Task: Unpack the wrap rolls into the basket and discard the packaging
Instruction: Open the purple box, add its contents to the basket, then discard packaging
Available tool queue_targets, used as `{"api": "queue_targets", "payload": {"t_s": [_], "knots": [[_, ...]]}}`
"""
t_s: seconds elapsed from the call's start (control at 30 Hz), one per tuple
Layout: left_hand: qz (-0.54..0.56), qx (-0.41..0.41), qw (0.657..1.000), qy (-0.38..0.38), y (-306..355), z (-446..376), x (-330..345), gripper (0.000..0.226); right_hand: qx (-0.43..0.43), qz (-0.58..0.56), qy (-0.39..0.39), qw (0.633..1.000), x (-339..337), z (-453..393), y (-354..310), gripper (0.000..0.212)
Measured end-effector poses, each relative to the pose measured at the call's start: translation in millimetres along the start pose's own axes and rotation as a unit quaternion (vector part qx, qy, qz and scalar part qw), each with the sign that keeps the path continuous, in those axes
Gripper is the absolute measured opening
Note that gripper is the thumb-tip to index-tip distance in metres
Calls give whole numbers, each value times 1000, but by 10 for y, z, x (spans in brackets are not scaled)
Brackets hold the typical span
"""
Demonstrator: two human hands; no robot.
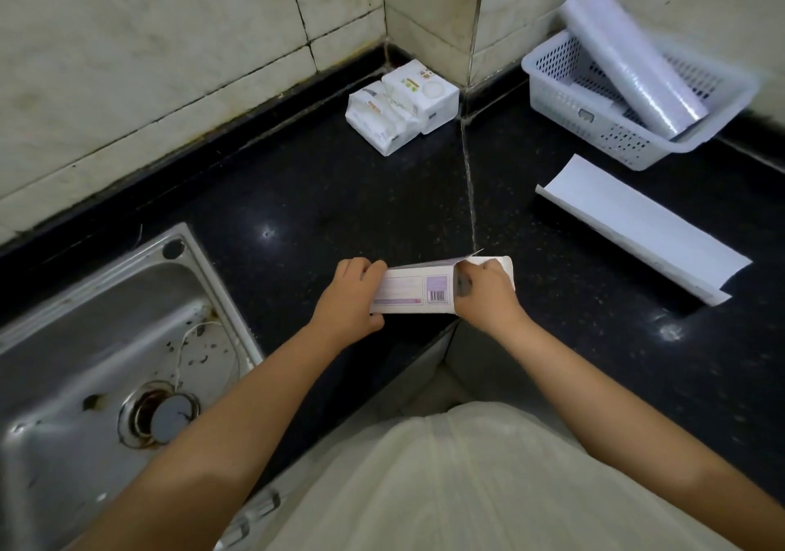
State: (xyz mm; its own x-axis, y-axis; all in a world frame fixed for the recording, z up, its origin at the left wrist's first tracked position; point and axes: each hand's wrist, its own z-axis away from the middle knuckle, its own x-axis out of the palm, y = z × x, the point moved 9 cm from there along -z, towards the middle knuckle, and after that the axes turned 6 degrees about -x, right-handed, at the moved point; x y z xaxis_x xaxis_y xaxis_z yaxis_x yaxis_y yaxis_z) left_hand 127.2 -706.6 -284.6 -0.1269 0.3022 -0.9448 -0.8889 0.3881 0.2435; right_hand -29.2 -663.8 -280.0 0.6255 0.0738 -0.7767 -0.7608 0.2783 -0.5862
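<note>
I hold a white and purple cardboard wrap box [410, 291] with a barcode over the black counter's inner corner. My left hand [350, 295] grips its left end. My right hand [484, 291] has its fingers at the opened right end flap. Whether a roll is inside the box is hidden. A white perforated basket [565, 100] stands at the back right against the wall. One clear wrap roll [633, 61] leans in it, sticking out over the far rim. A flattened white packaging sheet [637, 223] lies on the counter in front of the basket.
A steel sink [97, 338] with a drain plug fills the lower left. Two white tissue packs [401, 106] sit in the tiled wall corner at the back. The black counter [323, 193] wraps around my body in an L shape.
</note>
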Motion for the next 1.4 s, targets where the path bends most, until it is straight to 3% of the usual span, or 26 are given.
{"api": "queue_targets", "payload": {"t_s": [0.17, 0.27, 0.37, 0.47, 0.6, 0.8, 1.1, 1.4], "knots": [[-8, -2, 1000, 0, 43, -6, 11, 62, 64, -62, -38, 995, 77, -32, 176, 10], [-12, -2, 1000, -10, 53, -18, 24, 65, 83, -51, -26, 995, 53, -2, 182, 34], [-22, 1, 999, -27, 59, -40, 19, 64, 72, 9, -15, 997, 6, 17, 121, 13], [-40, 6, 998, -46, 49, -106, -51, 63, 59, -19, -4, 998, -107, 14, 130, 15], [-73, 4, 996, -53, -15, -299, -203, 62, 56, -72, 19, 996, -429, -5, 207, 34], [-130, -9, 987, -90, -153, -675, -280, 66, 79, -99, 126, 984, -1194, 109, 511, 28], [-247, 77, 955, -147, 76, -1181, -297, 64, 122, -207, 288, 927, -1960, 111, 935, 34], [-150, 146, 973, -99, 1251, -2011, -674, 47, 135, -253, 403, 869, -2707, -327, 1740, 30]]}}
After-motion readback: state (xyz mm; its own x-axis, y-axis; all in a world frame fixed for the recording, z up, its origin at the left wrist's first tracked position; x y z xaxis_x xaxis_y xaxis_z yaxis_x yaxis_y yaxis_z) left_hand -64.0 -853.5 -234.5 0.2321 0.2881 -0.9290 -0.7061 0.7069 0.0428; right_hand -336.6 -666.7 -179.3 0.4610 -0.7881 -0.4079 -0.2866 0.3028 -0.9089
